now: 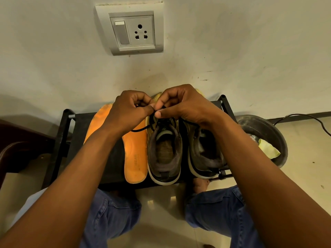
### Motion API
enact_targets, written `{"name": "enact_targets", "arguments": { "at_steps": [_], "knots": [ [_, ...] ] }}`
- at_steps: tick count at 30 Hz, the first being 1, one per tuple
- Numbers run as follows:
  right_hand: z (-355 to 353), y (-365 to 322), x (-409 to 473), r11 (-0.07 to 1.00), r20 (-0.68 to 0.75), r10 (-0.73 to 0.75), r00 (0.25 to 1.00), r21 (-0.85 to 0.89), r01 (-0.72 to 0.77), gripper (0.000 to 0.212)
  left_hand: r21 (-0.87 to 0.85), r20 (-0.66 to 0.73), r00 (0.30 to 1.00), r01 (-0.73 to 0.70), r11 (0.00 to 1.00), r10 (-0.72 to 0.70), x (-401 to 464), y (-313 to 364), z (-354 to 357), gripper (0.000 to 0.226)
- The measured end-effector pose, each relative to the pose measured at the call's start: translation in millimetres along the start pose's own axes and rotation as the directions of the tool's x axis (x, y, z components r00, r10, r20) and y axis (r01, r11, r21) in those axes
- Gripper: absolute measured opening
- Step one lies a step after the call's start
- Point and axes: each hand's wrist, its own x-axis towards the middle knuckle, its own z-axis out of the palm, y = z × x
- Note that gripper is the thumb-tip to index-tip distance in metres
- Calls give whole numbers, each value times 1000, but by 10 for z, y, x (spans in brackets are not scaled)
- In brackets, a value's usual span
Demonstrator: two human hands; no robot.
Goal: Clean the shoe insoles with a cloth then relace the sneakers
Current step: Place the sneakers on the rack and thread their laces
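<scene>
I see the black lace (155, 116) over the left sneaker (164, 149) — pinched by both grips, left hand (129, 111) and right hand (184, 106). Second sneaker (202, 149) at 3 o'clock, orange insoles (135, 154) at 9 — all on the black rack (60, 140).

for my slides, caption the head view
Both hands pinch the black lace over one sneaker, orange insoles alongside.

Your only view: head camera, looking steeply down and forward, close over rack (114, 158); wall (232, 42) at 12 o'clock, your knees (114, 212) at 6 o'clock.
</scene>
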Motion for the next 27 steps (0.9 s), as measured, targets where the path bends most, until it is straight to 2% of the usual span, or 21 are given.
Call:
{"name": "enact_targets", "arguments": {
  "at_steps": [6,12,21,24,27],
  "knots": [
    [12,-2,7,997,-57,-35,998,-68,31,18,-34,9,997,74,997,-73,-8,51,-3,19],
    [55,12,14,985,-35,-104,994,-145,97,22,-55,15,988,153,987,-152,-9,59,-15,13],
    [143,73,46,906,-92,-221,971,-389,170,14,-194,114,958,283,939,-265,-12,69,2,7],
    [122,55,39,901,-136,-256,957,-391,186,9,-206,102,961,273,940,-257,-7,60,-3,11],
    [117,24,33,936,-240,-261,935,-301,183,9,-179,70,969,245,953,-236,9,51,12,15]
  ]
}}
